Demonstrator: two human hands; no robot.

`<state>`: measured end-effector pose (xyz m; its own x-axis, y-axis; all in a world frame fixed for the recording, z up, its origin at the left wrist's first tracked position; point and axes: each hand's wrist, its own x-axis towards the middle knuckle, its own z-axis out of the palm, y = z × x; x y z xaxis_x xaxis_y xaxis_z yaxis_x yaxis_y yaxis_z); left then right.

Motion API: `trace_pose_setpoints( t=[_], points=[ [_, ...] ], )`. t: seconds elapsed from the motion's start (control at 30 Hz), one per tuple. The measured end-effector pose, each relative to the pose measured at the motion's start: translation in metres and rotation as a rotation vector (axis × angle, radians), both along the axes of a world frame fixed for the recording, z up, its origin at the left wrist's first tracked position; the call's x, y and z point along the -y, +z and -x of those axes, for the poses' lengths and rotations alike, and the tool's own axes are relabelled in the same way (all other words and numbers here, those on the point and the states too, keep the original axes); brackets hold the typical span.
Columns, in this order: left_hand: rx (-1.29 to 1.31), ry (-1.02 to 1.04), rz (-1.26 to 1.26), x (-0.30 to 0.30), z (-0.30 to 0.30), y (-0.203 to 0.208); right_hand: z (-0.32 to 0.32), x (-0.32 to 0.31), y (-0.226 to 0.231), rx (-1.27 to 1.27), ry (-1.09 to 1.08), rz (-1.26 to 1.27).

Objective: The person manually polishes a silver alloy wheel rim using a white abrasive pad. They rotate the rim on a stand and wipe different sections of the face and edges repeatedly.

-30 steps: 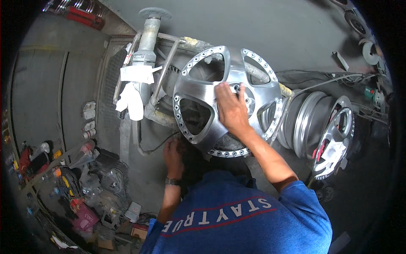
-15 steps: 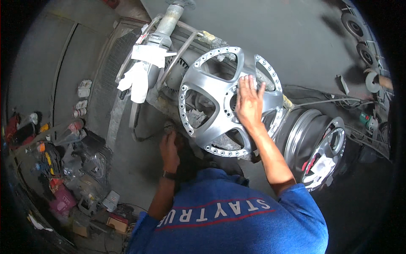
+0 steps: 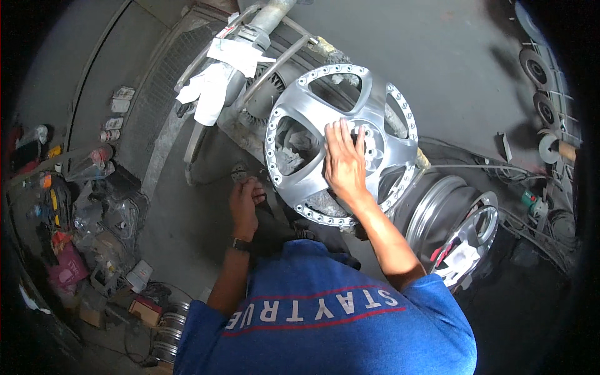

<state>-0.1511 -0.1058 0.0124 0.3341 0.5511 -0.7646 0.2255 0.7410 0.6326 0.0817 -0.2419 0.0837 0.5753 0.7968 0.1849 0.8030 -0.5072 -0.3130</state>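
Note:
A silver alloy wheel face (image 3: pixel 306 119) with wide spokes and small holes round its rim lies in front of me. My right hand (image 3: pixel 345 165) rests flat on it, fingers stretched out, on the spoke just left of the centre bore. The palm hides the surface beneath. Lower and to the left, my left hand (image 3: pixel 245 203) hangs beside the wheel with its fingers curled in. A small grey speckled thing (image 3: pixel 239 172) shows just past those fingers; whether they hold anything cannot be made out.
At the right stand a silver wheel rim (image 3: pixel 437 203) and another wheel face (image 3: pixel 472 250). Beyond the wheel on the left is a machine with a metal tube frame (image 3: pixel 275 72), draped with white paper (image 3: pixel 234 56). Plastic bags (image 3: pixel 90 209) and boxes clutter the far left.
My right hand has slid left across the wheel face, from right of the centre bore to its left. My left hand stays low, its fingers now more curled. The view has shifted slightly.

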Motion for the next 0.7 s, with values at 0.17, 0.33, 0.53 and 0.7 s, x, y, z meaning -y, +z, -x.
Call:
trace_pose_setpoints(
  t=[0.17, 0.33, 0.53, 0.7],
  points=[
    [-0.003, 0.021, 0.003, 0.006, 0.006, -0.003, 0.024, 0.029, 0.003, -0.051, 0.093, 0.100],
    [-0.035, 0.014, -0.026, 0.011, 0.006, 0.003, -0.012, -0.002, 0.000, 0.061, -0.056, 0.030],
    [-0.037, 0.017, -0.011, 0.012, 0.009, 0.002, 0.027, 0.020, -0.002, -0.040, 0.063, 0.066],
    [-0.019, 0.066, -0.027, 0.011, 0.009, 0.002, -0.009, -0.004, -0.003, 0.039, -0.094, 0.028]
  ],
)
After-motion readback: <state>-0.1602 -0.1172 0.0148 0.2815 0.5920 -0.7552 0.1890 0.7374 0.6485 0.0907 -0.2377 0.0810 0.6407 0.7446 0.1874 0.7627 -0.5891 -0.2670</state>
